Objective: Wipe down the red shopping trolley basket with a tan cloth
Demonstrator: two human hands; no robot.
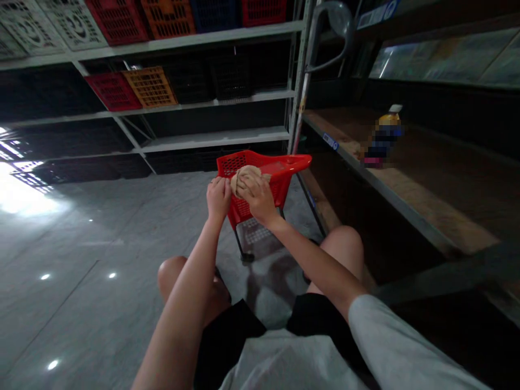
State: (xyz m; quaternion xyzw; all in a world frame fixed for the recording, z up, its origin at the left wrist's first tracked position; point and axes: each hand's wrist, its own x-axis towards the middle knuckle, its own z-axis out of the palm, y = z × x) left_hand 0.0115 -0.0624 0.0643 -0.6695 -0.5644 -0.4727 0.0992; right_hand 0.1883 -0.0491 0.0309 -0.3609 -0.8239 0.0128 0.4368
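A small red plastic shopping cart (284, 184) with a perforated basket stands on the floor in front of me. My left hand (218, 199) is closed at the basket's near left edge, its fingers curled over the rim. Bunched up in my right hand (260, 199) is a tan cloth (244, 177), pressed against the basket's near side just right of my left hand. My right fingers lie over the cloth and partly cover it. Both hands hide part of the rim.
To my right runs a wooden shelf (439, 200) with a blurred bottle (384, 135) on it. Metal racks (219, 138) at the back hold red crates (117, 21), orange crates (152, 86) and dark ones. A grey loop handle (339, 32) rises by the rack post. My knees flank the cart.
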